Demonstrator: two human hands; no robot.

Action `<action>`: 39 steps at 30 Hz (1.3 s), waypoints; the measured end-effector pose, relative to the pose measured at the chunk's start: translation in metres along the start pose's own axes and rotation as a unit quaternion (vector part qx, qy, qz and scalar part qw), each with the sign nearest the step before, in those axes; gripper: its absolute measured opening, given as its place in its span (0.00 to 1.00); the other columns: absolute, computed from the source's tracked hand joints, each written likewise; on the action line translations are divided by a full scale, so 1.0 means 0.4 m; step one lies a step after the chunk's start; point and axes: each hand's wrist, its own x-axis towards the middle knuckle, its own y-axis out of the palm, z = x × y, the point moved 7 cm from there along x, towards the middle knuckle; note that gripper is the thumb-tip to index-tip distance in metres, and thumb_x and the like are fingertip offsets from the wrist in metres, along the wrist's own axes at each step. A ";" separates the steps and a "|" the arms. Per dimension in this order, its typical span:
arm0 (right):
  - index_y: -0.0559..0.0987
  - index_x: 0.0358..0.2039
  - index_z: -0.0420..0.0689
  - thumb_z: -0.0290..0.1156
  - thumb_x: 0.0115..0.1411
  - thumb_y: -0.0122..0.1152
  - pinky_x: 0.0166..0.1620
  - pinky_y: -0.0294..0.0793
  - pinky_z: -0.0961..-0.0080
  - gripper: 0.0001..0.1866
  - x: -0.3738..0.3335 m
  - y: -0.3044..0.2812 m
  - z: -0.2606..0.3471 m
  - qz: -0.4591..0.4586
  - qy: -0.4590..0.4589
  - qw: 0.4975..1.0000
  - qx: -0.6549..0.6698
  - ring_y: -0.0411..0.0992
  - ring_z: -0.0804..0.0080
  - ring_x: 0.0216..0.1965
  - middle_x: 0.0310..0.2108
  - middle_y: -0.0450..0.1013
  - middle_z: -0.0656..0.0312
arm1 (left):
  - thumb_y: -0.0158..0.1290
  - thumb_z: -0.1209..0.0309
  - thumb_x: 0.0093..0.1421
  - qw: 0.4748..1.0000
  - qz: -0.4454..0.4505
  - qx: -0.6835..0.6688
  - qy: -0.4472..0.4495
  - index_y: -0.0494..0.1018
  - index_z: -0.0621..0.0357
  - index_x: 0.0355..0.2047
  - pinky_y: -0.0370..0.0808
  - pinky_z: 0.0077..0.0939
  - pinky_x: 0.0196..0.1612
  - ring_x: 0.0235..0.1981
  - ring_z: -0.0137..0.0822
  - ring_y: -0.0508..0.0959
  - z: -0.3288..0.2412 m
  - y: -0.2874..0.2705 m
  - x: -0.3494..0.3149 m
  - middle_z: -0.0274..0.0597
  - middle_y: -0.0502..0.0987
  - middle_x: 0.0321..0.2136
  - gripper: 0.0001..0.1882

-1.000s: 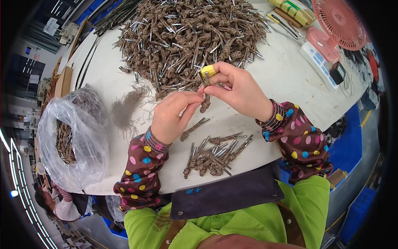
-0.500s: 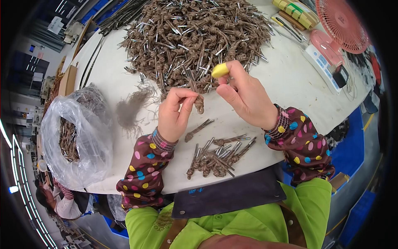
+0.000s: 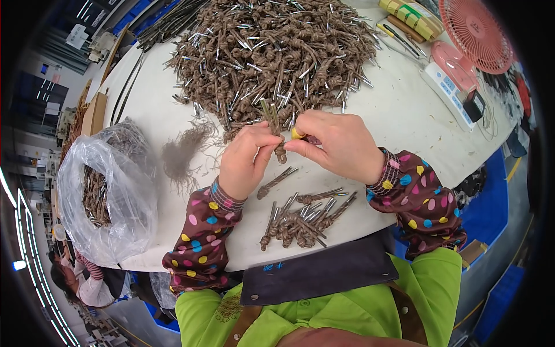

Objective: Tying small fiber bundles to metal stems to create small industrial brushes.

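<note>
Left hand: pinches a brown knotted cord piece (image 3: pixel 280 153) between thumb and fingertips; the hand (image 3: pixel 245 159) comes in from the piece's left.
Right hand: bent inward, thumb tip at the knot, one finger under a yellow covering (image 3: pixel 298 134); whether this hand (image 3: pixel 344 144) grips anything in its curled fingers cannot be told.
Cord piece in work: above the table (image 3: pixel 399 104), between both hands, knot toward the wearer, straight ends pointing away.
In the way: fingers cover part of the piece, and its ends overlap a large pile of similar pieces (image 3: pixel 272 63) just beyond.
Near side: one loose piece (image 3: pixel 276 183) lies apart from a small heap (image 3: pixel 300 225), close to the dark apron (image 3: pixel 318 269).
Left side: a tangle of fibre (image 3: pixel 185 150), then a clear plastic bag (image 3: pixel 139 222) with more brown pieces inside, and a cardboard box (image 3: pixel 94 114).
Right side: a pink fan (image 3: pixel 475 34), a white power strip (image 3: pixel 445 92) with a black adapter (image 3: pixel 475 107).
Writing: blue characters on the apron; lettering on the green shirt (image 3: pixel 196 312), partly legible.
</note>
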 end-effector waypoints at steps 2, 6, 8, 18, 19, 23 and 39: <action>0.72 0.24 0.46 0.42 0.55 0.61 0.24 0.65 0.72 0.14 -0.001 0.001 0.002 0.004 -0.004 1.000 0.000 0.69 0.64 0.22 0.22 0.68 0.64 | 0.55 0.81 0.54 1.000 0.006 0.002 0.005 0.72 0.58 0.34 0.74 0.38 0.49 0.32 0.42 0.76 -0.001 0.001 0.001 0.41 0.75 0.28 0.08; 0.71 0.24 0.46 0.42 0.55 0.61 0.23 0.65 0.72 0.14 0.000 -0.001 0.015 0.003 -0.029 0.999 -0.032 0.69 0.64 0.23 0.22 0.68 0.64 | 0.55 0.81 0.54 1.000 0.012 0.014 0.025 0.71 0.58 0.34 0.73 0.40 0.50 0.32 0.42 0.76 -0.009 0.004 0.001 0.41 0.74 0.27 0.08; 0.72 0.24 0.46 0.42 0.54 0.62 0.23 0.65 0.73 0.14 -0.002 -0.002 0.016 -0.003 -0.043 0.998 -0.036 0.68 0.65 0.22 0.22 0.68 0.64 | 0.55 0.81 0.54 1.000 0.014 0.006 0.010 0.71 0.58 0.34 0.73 0.39 0.50 0.33 0.43 0.76 -0.004 0.009 -0.001 0.41 0.74 0.27 0.07; 0.74 0.35 0.40 0.37 0.53 0.67 0.23 0.63 0.82 0.16 0.015 0.038 -0.069 -0.002 0.149 0.914 0.378 0.64 0.85 0.20 0.27 0.71 0.64 | 0.55 0.78 0.55 0.996 0.058 -0.057 -0.026 0.73 0.57 0.33 0.74 0.33 0.45 0.40 0.46 0.77 0.000 0.024 -0.014 0.42 0.76 0.29 0.05; 0.75 0.35 0.40 0.34 0.53 0.66 0.23 0.62 0.85 0.14 0.012 0.051 -0.064 0.010 0.137 0.924 0.357 0.62 0.86 0.19 0.28 0.71 0.66 | 0.55 0.78 0.55 0.997 0.051 -0.055 -0.028 0.73 0.57 0.33 0.74 0.33 0.45 0.40 0.46 0.77 -0.002 0.022 -0.018 0.42 0.76 0.29 0.05; 0.75 0.36 0.40 0.32 0.51 0.67 0.24 0.64 0.83 0.14 -0.004 0.071 -0.069 0.081 0.179 0.939 0.283 0.64 0.83 0.20 0.26 0.71 0.65 | 0.55 0.78 0.55 0.992 0.070 -0.001 -0.102 0.73 0.57 0.33 0.73 0.31 0.40 0.37 0.44 0.77 0.022 -0.007 -0.065 0.42 0.75 0.29 0.06; 0.75 0.30 0.43 0.35 0.50 0.65 0.35 0.70 0.66 0.12 -0.086 0.216 0.043 0.353 -0.066 0.922 0.144 0.72 0.57 0.32 0.29 0.72 0.58 | 0.56 0.64 0.55 0.878 0.152 0.312 -0.329 0.72 0.53 0.34 0.68 0.37 0.39 0.38 0.43 0.73 0.277 -0.179 -0.225 0.40 0.73 0.33 0.09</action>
